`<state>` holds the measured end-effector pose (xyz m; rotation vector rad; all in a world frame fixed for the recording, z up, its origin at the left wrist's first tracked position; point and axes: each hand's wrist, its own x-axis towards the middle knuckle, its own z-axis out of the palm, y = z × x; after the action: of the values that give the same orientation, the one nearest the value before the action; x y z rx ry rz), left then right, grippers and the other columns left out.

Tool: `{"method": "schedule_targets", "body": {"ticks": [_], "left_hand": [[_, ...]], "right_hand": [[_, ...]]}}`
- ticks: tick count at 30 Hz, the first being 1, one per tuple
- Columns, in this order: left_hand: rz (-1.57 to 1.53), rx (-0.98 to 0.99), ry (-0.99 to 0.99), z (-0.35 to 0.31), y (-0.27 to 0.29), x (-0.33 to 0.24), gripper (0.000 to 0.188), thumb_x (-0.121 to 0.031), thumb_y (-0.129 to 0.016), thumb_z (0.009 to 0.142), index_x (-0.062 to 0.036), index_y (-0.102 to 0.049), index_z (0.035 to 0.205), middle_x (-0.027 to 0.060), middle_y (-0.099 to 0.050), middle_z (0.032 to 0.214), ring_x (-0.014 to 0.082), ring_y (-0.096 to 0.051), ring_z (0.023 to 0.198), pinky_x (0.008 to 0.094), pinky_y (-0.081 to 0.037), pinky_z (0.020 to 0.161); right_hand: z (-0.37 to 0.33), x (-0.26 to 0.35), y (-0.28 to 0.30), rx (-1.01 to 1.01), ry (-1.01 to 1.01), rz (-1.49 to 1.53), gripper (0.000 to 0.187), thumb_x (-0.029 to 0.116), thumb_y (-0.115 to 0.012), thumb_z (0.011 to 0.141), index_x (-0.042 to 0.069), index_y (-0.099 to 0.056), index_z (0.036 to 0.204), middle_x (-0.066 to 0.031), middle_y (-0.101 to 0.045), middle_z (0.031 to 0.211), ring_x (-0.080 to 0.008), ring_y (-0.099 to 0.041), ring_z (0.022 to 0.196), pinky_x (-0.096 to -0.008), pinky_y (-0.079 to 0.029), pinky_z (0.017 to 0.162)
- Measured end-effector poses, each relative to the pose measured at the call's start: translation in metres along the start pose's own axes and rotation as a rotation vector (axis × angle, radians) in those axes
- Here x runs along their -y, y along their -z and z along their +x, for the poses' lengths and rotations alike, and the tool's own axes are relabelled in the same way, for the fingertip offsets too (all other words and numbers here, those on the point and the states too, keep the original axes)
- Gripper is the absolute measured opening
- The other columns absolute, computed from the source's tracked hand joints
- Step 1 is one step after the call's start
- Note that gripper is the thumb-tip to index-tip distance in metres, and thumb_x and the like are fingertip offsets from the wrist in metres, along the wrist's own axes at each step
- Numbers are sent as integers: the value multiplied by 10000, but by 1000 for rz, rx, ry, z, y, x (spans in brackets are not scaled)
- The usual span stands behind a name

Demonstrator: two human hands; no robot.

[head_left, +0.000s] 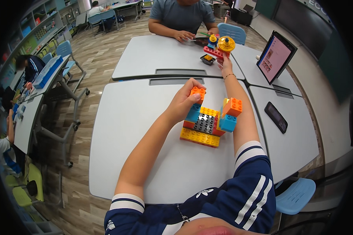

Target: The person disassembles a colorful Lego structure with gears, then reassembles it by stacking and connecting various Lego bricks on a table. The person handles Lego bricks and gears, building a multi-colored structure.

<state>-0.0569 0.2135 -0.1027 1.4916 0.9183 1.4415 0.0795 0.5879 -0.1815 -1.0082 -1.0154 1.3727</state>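
Observation:
A toy building-brick model [200, 136] stands on the white table in front of me, with a yellow base, a black studded plate and blue and orange bricks rising on both sides. My left hand [183, 102] is closed round the orange brick [197, 92] at the model's upper left. Reaching past the model's right side, my right hand [226, 65] grips a red studded beam [213, 52] at the far edge of the tables. On that beam sit a large yellow gear [226, 44] and a smaller blue and yellow piece [212, 40]. The right fingers are partly hidden.
Beside the beam lies a small black tray [208, 60] with a yellow-orange piece. A person [182, 19] sits opposite, hands near a dark flat object. To the right are an upright tablet [276, 57] and a black phone [276, 117]. Blue chairs [298, 196] stand around.

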Motion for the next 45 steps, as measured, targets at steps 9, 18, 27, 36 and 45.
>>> {"method": "schedule_targets", "body": {"ticks": [9,18,27,36,45], "left_hand": [[18,-23,-3,0,0,1,382,-379,-511,811,-100,-504,1072,79,-524,1076,204,-510,1143,369,-368,1024],[52,-51,17,1,0,3,410,-414,-525,767,-123,-508,1055,81,-526,1077,228,-502,1172,413,-368,1018],[51,-65,29,0,-1,3,416,-413,-525,743,-140,-515,1057,83,-533,1081,240,-499,1183,424,-363,1026],[51,-30,-54,-1,0,5,343,-333,-494,840,-95,-483,1086,94,-551,1092,180,-508,1100,328,-364,995],[59,-57,-5,0,0,3,434,-428,-524,760,-115,-496,1059,79,-526,1082,221,-498,1173,409,-361,1026]], "right_hand": [[33,-17,18,-144,-14,268,428,440,-643,897,187,-450,1184,-83,-647,856,-198,-610,735,-346,-496,648],[50,-18,8,-266,-96,274,403,414,-657,892,166,-509,1174,-97,-656,874,-234,-625,704,-363,-509,637],[45,-14,16,-179,-166,254,460,353,-679,886,148,-486,1250,-136,-626,1027,-320,-617,860,-482,-545,749],[32,-9,15,-158,-72,252,420,129,-650,900,105,-468,1278,-117,-620,1141,-317,-652,850,-477,-562,776],[34,-14,8,-315,-28,87,415,28,-667,849,41,-496,1227,-121,-663,976,-232,-669,728,-382,-594,646]]}}
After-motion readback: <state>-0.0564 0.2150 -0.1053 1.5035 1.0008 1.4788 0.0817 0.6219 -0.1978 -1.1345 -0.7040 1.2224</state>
